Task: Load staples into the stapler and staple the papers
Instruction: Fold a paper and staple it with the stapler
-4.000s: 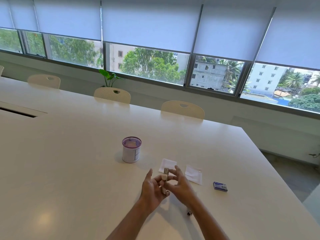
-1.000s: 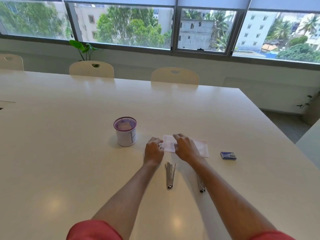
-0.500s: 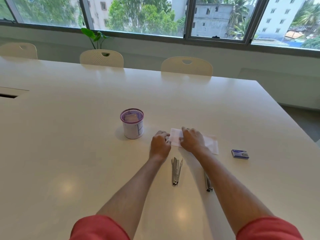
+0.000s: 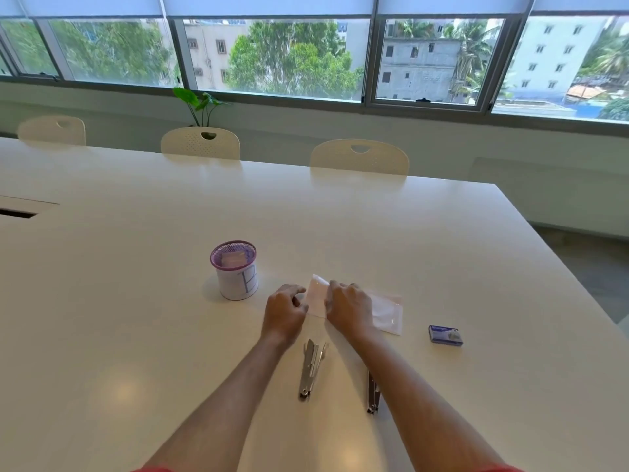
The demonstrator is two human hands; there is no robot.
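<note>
Both forearms reach forward; left hand (image 4: 285,310) and right hand (image 4: 348,306), fingers curled, grip the papers (image 4: 386,310).

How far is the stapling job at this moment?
Done: cannot tell if staples are loaded; the stapler lies on the table, the staple box apart. In hand: left hand and right hand gather the papers. Left: stapling them.

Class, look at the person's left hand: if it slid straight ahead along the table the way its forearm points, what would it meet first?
Most likely the white paper: the left hand points up and slightly right, its fingers already at the paper's near-left edge. The purple mesh cup sits off to the left, outside that line.
</note>
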